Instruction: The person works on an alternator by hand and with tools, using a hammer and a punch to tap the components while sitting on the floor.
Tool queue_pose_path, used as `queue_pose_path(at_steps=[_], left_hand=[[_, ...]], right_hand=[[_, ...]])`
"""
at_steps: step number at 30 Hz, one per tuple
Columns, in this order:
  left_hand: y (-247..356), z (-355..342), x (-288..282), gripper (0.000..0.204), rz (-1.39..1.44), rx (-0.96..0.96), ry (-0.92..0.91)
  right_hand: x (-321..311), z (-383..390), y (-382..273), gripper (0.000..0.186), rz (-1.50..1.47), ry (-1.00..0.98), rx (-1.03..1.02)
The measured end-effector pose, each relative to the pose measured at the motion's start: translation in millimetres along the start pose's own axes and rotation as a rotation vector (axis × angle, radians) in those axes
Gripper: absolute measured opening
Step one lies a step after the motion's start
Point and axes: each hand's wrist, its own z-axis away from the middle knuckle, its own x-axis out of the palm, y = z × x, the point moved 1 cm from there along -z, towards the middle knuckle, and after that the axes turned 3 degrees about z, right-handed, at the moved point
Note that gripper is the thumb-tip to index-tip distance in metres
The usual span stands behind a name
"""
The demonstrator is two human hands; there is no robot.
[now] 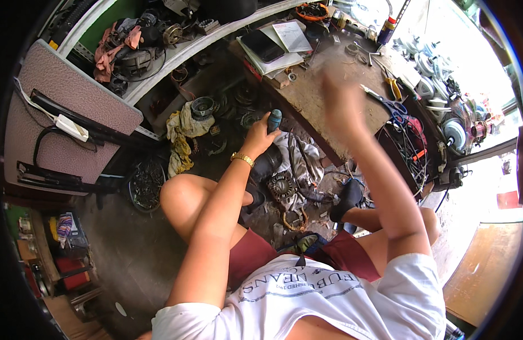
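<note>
My left hand (260,139), with a gold watch on its wrist, is closed around the upright teal-blue handle (274,120) of a tool. The rest of that tool is hidden by my hand and the dark clutter behind it. My right hand (342,102) is smeared by motion above the wooden table (306,105); its fingers cannot be made out. Blue-handled scissors (393,107) lie on the table to its right, near yellow-handled pliers (393,88). Below my left hand, a round motor part with copper windings (282,187) sits on the floor between my legs.
A phone (263,45) rests on papers at the table's far left. An open drawer (397,156) holds wires and tools. Motor parts and yellow cloth (182,136) litter the floor at left, beside a dark basin (146,184). White fan motors (428,62) crowd the right side.
</note>
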Motion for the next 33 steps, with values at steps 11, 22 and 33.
queue_pose_path(at_steps=[11, 22, 33], left_hand=[[3.6, 2.4, -28.6, 0.023, 0.154, -0.008, 0.081], [18.3, -3.2, -18.8, 0.022, 0.098, -0.064, -0.026], [28.3, -0.7, 2.8, 0.032, 0.047, -0.041, -0.168]], right_hand=[[-64.8, 25.2, 50.5, 0.03, -0.73, -0.261, 0.595], [-61.4, 93.2, 104.3, 0.024, -0.971, -0.246, 0.882], [-62.1, 122.7, 115.9, 0.023, -0.988, -0.257, 0.969]])
